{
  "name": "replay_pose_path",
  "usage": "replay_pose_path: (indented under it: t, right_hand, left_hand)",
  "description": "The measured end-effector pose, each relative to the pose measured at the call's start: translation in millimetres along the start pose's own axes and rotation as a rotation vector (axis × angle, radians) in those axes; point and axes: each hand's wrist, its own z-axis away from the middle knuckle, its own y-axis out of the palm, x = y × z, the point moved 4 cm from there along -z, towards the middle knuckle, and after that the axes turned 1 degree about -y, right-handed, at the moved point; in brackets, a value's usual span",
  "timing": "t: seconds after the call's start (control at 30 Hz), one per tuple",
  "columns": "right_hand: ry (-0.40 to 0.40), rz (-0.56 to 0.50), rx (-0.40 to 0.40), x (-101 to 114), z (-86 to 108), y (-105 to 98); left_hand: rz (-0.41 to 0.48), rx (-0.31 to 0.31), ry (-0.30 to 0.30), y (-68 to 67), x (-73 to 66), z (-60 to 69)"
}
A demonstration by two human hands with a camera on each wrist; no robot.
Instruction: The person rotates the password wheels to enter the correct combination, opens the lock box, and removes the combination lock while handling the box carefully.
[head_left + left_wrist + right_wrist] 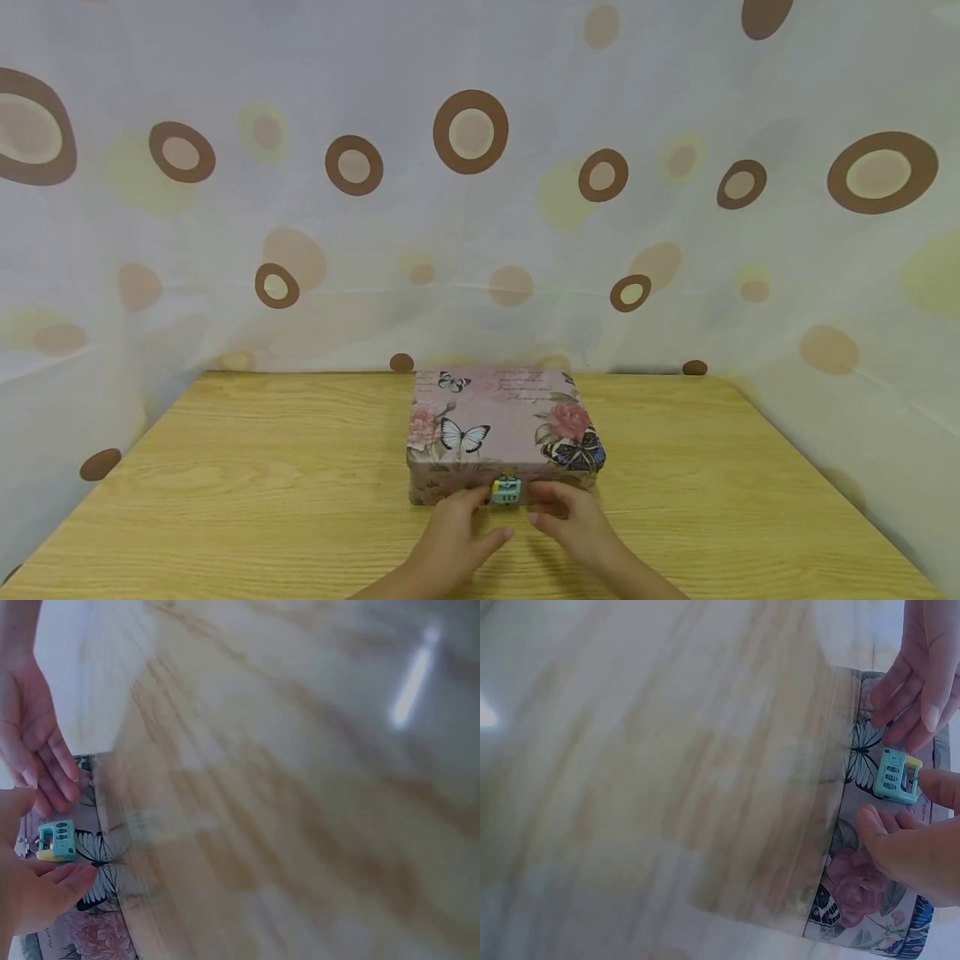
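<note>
The left hand [452,536] and right hand [579,522] flank the padlock [507,492], fingers loosely spread, gripping nothing; a lopsided nudge might swing it against the box [510,429].

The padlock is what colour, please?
Mostly turquoise, partly yellow; the padlock shows best in the right wrist view.

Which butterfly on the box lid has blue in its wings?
The dark butterfly at the front right corner of the lid; the two left butterflies are pale.

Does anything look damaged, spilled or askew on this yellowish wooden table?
Nothing stands out: the pink, butterfly-printed rectangular box sits closed on the table, and the small teal-and-yellow combination padlock hangs at its front.
</note>
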Motion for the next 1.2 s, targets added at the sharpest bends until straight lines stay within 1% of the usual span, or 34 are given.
replay_pose_path:
  t: [0.17, 0.27, 0.33, 0.47, 0.6, 0.77, 0.83, 0.97, 1.07, 1.2]
  right_hand:
    - [0.025, -0.025, 0.006, 1, -2.0, 4]
    - [0.047, -0.036, 0.015, 1, -3.1, 5]
    - [0.06, -0.038, 0.017, 1, -3.9, 6]
    - [0.077, -0.033, 0.006, 1, -4.9, 7]
    - [0.105, -0.057, -0.017, 0, -5.5, 8]
    - [0.137, -0.107, -0.038, -1, -5.1, 8]
    - [0.147, -0.131, -0.034, -1, -4.7, 8]
    - [0.167, -0.172, -0.026, -3, -5.5, 10]
    - [0.184, -0.186, -0.04, -4, -6.4, 10]
    - [0.21, -0.184, -0.062, -4, -7.4, 11]
  left_hand:
    - [0.021, -0.085, 0.068, 0.9, 0.3, -0.4]
    - [0.043, -0.109, 0.085, 1.2, 0.7, -0.6]
    - [0.06, -0.109, 0.076, 1.8, 1.2, -1.5]
    - [0.096, -0.104, 0.037, 3.7, 3.0, -3.4]
    - [0.138, -0.121, 0.005, 5.3, 5.4, -5.3]
    - [0.176, -0.182, 0.005, 6.0, 5.8, -6.1]
    - [0.171, -0.214, 0.009, 6.1, 5.3, -6.1]
    - [0.157, -0.261, -0.006, 6.6, 4.5, -6.3]
    - [0.153, -0.292, -0.014, 6.6, 3.4, -6.4]
    - [0.176, -0.323, -0.037, 6.9, 2.6, -7.3]
